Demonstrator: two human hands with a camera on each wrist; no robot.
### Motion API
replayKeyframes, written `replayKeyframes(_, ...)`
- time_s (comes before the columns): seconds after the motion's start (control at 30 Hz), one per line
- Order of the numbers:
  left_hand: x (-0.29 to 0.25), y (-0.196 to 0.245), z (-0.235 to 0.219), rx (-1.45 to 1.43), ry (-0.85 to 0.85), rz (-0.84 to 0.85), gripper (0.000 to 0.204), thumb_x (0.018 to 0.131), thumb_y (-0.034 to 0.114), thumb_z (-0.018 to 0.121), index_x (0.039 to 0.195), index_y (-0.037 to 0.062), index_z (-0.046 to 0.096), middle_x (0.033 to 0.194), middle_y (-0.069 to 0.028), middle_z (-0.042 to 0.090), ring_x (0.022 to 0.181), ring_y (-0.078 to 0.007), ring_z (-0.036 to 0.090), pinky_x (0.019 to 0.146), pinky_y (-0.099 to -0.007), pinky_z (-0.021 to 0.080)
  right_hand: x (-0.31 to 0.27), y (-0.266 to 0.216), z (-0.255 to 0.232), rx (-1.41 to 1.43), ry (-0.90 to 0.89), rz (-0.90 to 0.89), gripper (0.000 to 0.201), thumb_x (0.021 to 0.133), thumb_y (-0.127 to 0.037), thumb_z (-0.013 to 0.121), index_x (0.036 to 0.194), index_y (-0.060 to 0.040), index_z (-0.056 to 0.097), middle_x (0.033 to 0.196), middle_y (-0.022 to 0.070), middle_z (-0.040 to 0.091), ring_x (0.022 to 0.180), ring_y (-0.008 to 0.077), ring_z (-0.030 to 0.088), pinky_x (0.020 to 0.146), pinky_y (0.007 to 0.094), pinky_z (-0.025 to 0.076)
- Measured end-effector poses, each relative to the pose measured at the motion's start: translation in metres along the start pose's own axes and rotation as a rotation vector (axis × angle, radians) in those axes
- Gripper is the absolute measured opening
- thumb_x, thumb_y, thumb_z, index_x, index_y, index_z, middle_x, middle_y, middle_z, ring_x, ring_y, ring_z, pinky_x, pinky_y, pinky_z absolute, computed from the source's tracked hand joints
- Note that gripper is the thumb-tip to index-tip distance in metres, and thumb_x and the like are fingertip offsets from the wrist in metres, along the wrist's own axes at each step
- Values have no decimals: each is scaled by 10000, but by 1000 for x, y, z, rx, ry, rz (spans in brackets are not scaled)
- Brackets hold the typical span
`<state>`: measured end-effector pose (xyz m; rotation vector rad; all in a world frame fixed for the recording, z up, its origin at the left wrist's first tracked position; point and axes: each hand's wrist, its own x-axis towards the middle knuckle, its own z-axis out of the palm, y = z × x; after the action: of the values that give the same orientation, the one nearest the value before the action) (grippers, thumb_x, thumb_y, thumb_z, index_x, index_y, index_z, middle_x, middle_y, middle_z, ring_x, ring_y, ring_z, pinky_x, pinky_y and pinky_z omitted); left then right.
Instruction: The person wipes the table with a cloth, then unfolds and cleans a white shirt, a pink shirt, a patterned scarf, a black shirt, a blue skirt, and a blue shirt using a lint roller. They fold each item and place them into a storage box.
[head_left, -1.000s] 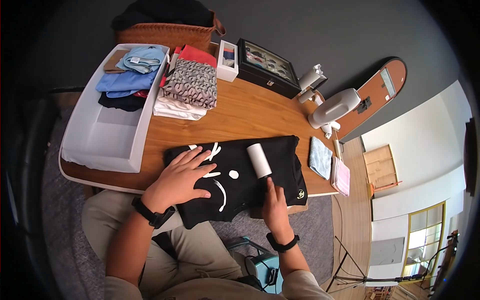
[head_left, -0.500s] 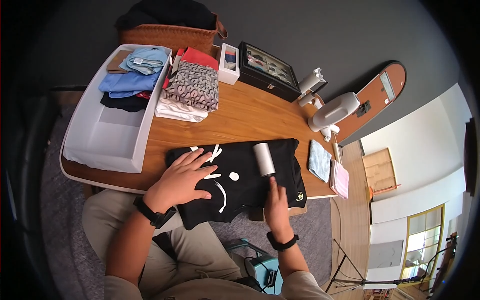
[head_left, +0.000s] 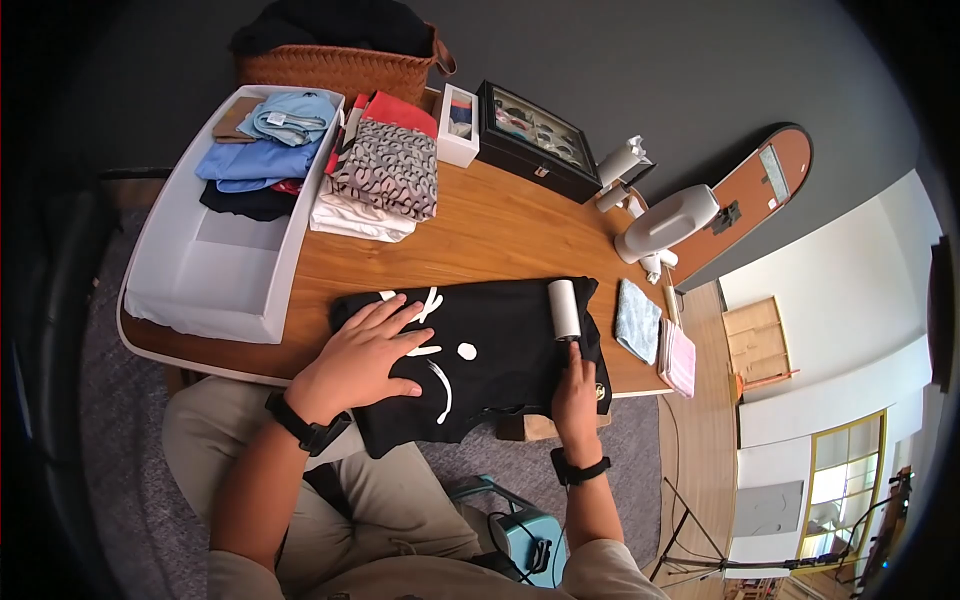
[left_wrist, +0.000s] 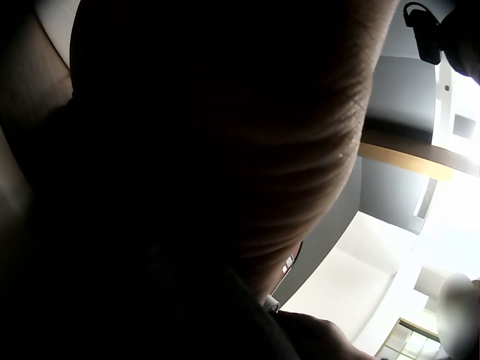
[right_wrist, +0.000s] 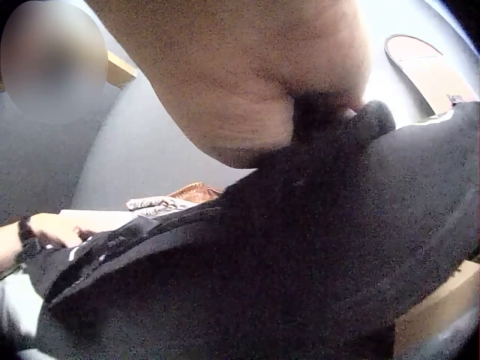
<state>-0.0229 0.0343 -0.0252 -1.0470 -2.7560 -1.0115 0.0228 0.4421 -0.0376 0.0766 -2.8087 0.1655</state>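
A black garment (head_left: pixel 510 365) with white printed marks lies folded at the table's front edge, part of it hanging over. My left hand (head_left: pixel 352 362) rests on its left side with the fingers spread. In my right hand (head_left: pixel 575 405) is the handle of a lint roller (head_left: pixel 564 308), whose white cylinder lies on the garment's right part. The handle is mostly hidden by the fingers. Close up in the right wrist view, the dark cloth (right_wrist: pixel 315 240) spreads below the hand. The left wrist view is mostly dark, filled by the wrist.
To the left stands a white box (head_left: pixel 215 300) holding folded clothes, beside a stack of folded garments (head_left: pixel 385 165). A black display case (head_left: pixel 535 140), a woven basket (head_left: pixel 330 72) and a grey-white bottle (head_left: pixel 665 222) stand behind. Folded cloths (head_left: pixel 638 320) lie at right.
My right hand has moved the lint roller rightward across the garment, from near its middle to near its right edge. The left hand has stayed in place.
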Motion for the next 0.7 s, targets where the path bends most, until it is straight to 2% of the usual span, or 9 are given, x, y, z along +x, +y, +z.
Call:
replayKeyframes(0.1,0,-1,0,0,-5,0,775,863,495,850,1516,134,641,1712,-131,433,1619,-336,320,1322,-482,264,-10,-29,1,79,8,-167,726,940,113,575,1642,2,428,1137,248,590,937,425,625,851,492,538)
replayKeyframes(0.13,0,-1,1,-7,-9,1,789,856,504,852,1515,124,641,1717,-133,424,1618,-351,318,1322,-496,263,-12,-38,0,37,-6,-179,739,928,119,586,1641,0,433,1153,236,596,933,406,623,850,470,537)
replayKeyframes(0.23,1,-1,2,5,-9,6,792,856,506,851,1518,126,639,1717,-131,423,1620,-350,315,1322,-496,263,-14,-53,-7,87,-60,-214,745,919,125,584,1639,-2,438,1157,227,603,912,396,621,830,474,536)
replayKeyframes(0.3,1,-1,1,3,-15,4,792,856,506,851,1518,126,639,1718,-131,422,1621,-349,313,1322,-496,263,-13,-54,-6,114,-21,-258,741,912,126,589,1629,-6,457,1135,220,604,890,398,620,807,478,534)
replayKeyframes(0.37,1,-2,0,2,-18,-3,792,857,506,850,1518,127,638,1719,-132,421,1623,-348,311,1322,-496,262,-9,-50,-11,68,-52,-201,725,923,120,588,1625,-12,467,1116,220,606,879,404,624,802,487,536)
replayKeyframes(0.4,1,-1,0,-8,-13,-5,792,855,505,852,1518,127,639,1719,-132,420,1623,-349,311,1322,-495,262,-5,-40,-9,70,-6,-190,693,937,110,586,1612,-13,485,1111,229,606,886,416,633,805,495,540)
replayKeyframes(0.5,-1,-1,1,-9,4,0,776,854,488,857,1511,132,646,1707,-132,440,1616,-337,325,1319,-483,272,8,-10,-6,-25,12,-22,597,998,54,571,1588,-6,500,1108,254,607,910,445,651,795,515,546)
replayKeyframes(0.57,0,-1,1,2,22,8,759,856,473,861,1504,137,653,1693,-132,460,1609,-325,339,1315,-471,282,15,10,-8,-47,6,129,545,1046,-10,571,1586,-42,506,1159,272,605,1013,490,682,854,540,573)
replayKeyframes(0.7,0,-2,1,-30,-9,-7,793,844,489,866,1514,129,642,1720,-128,421,1624,-348,309,1324,-493,258,23,20,-16,-32,15,166,549,1045,-5,569,1588,-47,500,1175,280,606,1028,502,678,859,547,573)
